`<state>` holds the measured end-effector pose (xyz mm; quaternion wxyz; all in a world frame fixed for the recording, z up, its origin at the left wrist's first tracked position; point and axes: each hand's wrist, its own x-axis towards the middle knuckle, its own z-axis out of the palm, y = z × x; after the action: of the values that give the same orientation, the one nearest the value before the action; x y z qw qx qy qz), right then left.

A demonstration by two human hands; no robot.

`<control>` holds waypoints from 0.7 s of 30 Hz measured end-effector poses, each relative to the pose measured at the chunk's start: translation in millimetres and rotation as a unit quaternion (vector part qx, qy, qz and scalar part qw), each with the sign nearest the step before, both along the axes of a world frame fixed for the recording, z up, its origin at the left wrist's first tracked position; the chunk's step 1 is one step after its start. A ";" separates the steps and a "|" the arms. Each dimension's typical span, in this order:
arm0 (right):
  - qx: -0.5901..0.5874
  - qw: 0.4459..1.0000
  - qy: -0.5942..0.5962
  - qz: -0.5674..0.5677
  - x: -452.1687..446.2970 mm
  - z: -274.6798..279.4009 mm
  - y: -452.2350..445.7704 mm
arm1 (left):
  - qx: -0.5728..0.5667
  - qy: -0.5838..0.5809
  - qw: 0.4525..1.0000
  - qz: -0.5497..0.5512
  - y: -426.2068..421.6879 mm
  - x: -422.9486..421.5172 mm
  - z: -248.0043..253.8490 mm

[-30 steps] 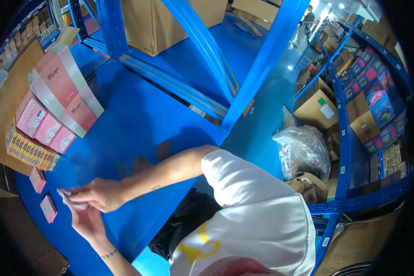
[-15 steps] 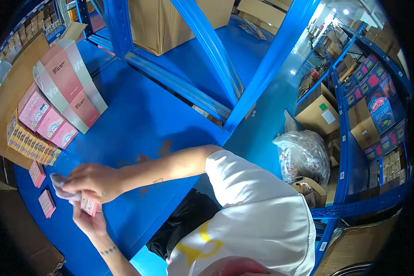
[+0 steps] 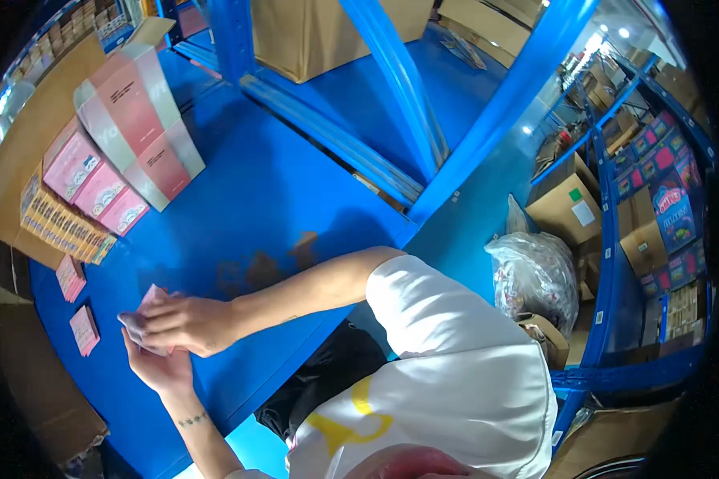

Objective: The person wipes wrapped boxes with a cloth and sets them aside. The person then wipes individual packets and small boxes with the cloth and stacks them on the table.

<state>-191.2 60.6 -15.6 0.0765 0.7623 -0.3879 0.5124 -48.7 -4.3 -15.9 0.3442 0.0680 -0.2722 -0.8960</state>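
Both hands meet above the left part of the blue table [image 3: 240, 191]. My right hand [image 3: 192, 323] is closed on a crumpled greyish-lilac cloth [image 3: 131, 324]. A pink packet [image 3: 152, 297] sticks out past its fingers. My left hand [image 3: 158, 366] is cupped just beneath, its fingers round the packet, whose middle is hidden by the cloth and my right hand. Two small stacks of pink packets, one [image 3: 70, 279] behind the other [image 3: 85, 330], lie left of the hands.
Pink printed boxes [image 3: 100, 188], a tall pink-and-white box [image 3: 132, 104] and a row of yellowish packs [image 3: 60, 219] stand at the back left by a cardboard sheet [image 3: 24, 152]. A blue rack post [image 3: 503, 112] rises beyond. Right, on the floor, sits a clear bag [image 3: 535, 275].
The pink packet came into sight between the hands and now projects above my right hand. The cloth has shifted over it. The whole view has moved slightly.
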 end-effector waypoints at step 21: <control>0.196 0.977 -0.081 -0.004 -57.5 -34.1 -22.2 | 0.127 0.187 0.973 -0.037 -12.7 8.4 -29.9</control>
<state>-248.8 38.4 -49.7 -0.1041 0.7172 -0.4883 0.4862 -40.3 -17.0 -45.7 0.3438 -0.0681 -0.0896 -0.9323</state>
